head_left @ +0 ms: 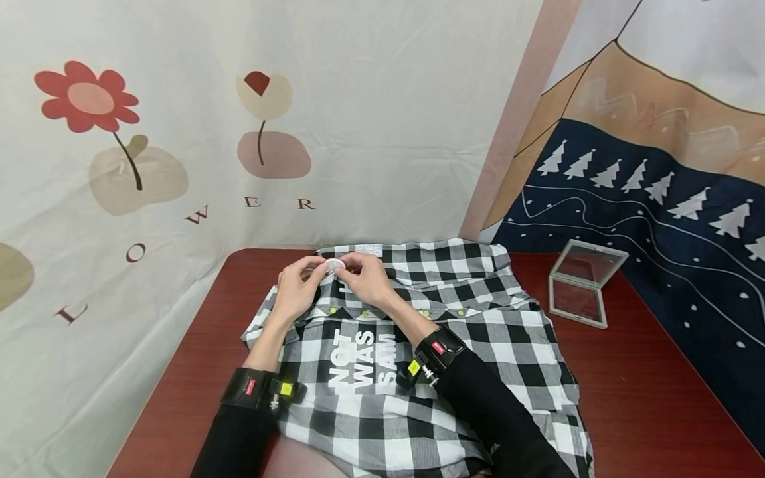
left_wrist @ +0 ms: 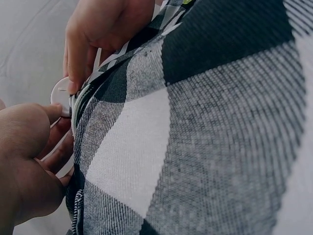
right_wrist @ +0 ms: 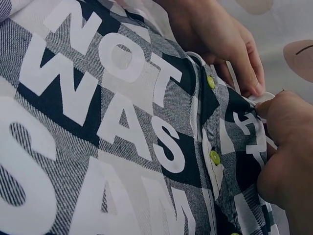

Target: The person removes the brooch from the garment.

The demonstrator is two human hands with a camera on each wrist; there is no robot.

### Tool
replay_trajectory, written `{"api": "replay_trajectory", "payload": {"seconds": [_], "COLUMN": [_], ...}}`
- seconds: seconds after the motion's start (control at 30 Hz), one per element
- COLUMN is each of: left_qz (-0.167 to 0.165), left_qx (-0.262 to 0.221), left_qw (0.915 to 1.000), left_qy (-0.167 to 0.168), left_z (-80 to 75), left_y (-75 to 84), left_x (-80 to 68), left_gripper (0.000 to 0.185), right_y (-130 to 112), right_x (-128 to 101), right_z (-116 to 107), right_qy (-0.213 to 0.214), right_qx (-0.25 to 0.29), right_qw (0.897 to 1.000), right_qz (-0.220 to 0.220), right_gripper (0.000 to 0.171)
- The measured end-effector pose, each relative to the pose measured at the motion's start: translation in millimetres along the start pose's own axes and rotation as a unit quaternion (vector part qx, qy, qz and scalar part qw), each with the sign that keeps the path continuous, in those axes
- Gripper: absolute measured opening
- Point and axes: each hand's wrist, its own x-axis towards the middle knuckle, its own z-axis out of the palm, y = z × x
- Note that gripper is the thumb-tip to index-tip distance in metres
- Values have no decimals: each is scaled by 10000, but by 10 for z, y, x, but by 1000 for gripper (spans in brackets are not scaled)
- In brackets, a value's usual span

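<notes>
A black-and-white checked shirt (head_left: 478, 332) lies spread over the table, with white lettering and yellow-green buttons (right_wrist: 214, 157) down its front. At its far edge a small white round disc (head_left: 335, 264) sits against the cloth. My left hand (head_left: 294, 290) pinches this disc from the left, thumb on its face in the left wrist view. From the other side my right hand (head_left: 368, 281) pinches the disc and the cloth edge with thumb and fingers. The right wrist view shows the right hand (right_wrist: 289, 147) partly covering the disc (right_wrist: 266, 96).
A folding square mirror (head_left: 578, 302) stands opened on the reddish-brown table (head_left: 651, 398), right of the shirt. Behind the table hangs a pale curtain (head_left: 382, 119) with printed flowers. A dark blue cloth with white trees (head_left: 633, 176) hangs at the right.
</notes>
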Motion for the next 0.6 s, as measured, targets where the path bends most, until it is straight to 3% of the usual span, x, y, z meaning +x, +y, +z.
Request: {"api": "replay_trajectory", "payload": {"seconds": [0.4,0.6], "left_qz": [68,139], "left_qx": [36,64], "left_qw": [9999,9997], "left_qy": [120,206], "left_z": [0,17], "left_y": [23,20], "left_x": [4,-6], "left_gripper": [27,24], "right_y": [4,7], "right_x": [-4,-27], "right_z": [-6,-92], "right_qy": [-86,-496], "right_qx": [-100,135], "right_qw": [9998,9986], "right_qz": [-137,-148], "right_gripper": [18,24]}}
